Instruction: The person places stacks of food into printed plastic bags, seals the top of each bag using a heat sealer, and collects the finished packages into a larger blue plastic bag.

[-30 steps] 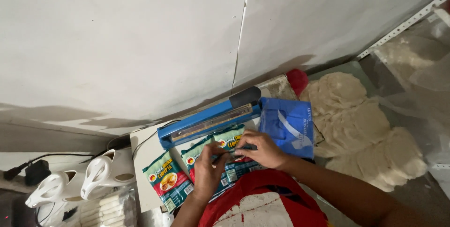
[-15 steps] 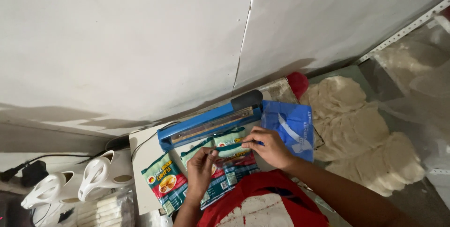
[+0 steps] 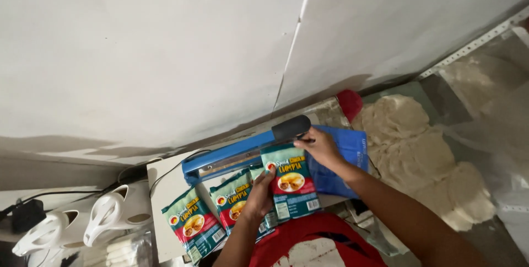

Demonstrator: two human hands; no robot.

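1. A large pale wall (image 3: 165,52) with a crack fills the upper part of the view.
2. Flat, round, cream-coloured dough sheets (image 3: 419,151) lie in a heap on clear plastic at the right.
3. A small white counter (image 3: 165,190) carries a long blue heat-sealing machine with a black handle (image 3: 237,154).
4. A blue plastic bag (image 3: 341,162) lies just beside the sealer, under the right arm.
5. Two green printed food pouches (image 3: 193,225) lie flat on the counter near the sealer; whether they are already sealed, I cannot tell.
6. A third green printed pouch (image 3: 291,181) stands with its top edge at the sealer; it seems not yet sealed.
7. The right hand (image 3: 322,148) is closed on the upper corner of this pouch.
8. The left hand (image 3: 259,195) grips its lower left edge.
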